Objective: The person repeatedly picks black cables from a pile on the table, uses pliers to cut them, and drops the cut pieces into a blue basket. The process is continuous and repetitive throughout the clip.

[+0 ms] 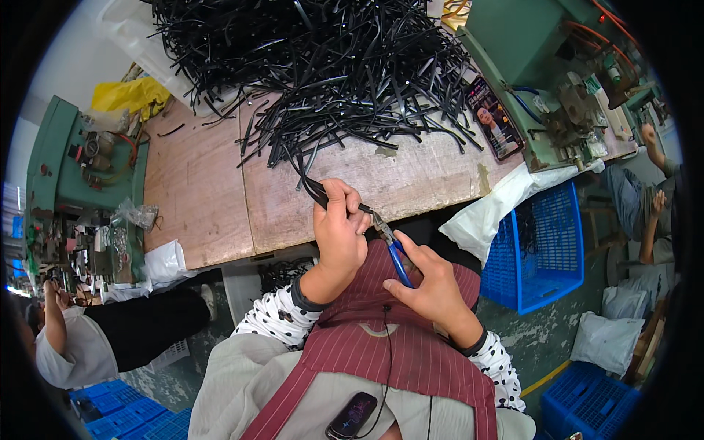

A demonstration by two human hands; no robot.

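Observation:
My left hand (341,227) is closed round several slim black curved strips (314,189) that look like glasses arms. One strip's end sticks out to the right between the thumb and fingers. At that end are the metal jaws of cutting pliers (383,228) with blue handles. My right hand (431,287) is wrapped round the handles, thumb along the near side. Whether the jaws bite into the strip I cannot tell. Beyond my hands a large heap of the same black strips (337,110) covers the far part of the wooden table (202,194).
Green machines stand at the table's left (55,161) and right (513,37). A phone (495,121) leans by the right machine. A blue crate (546,249) stands on the floor at the right, beside a white sack (480,216). Other people work at both sides.

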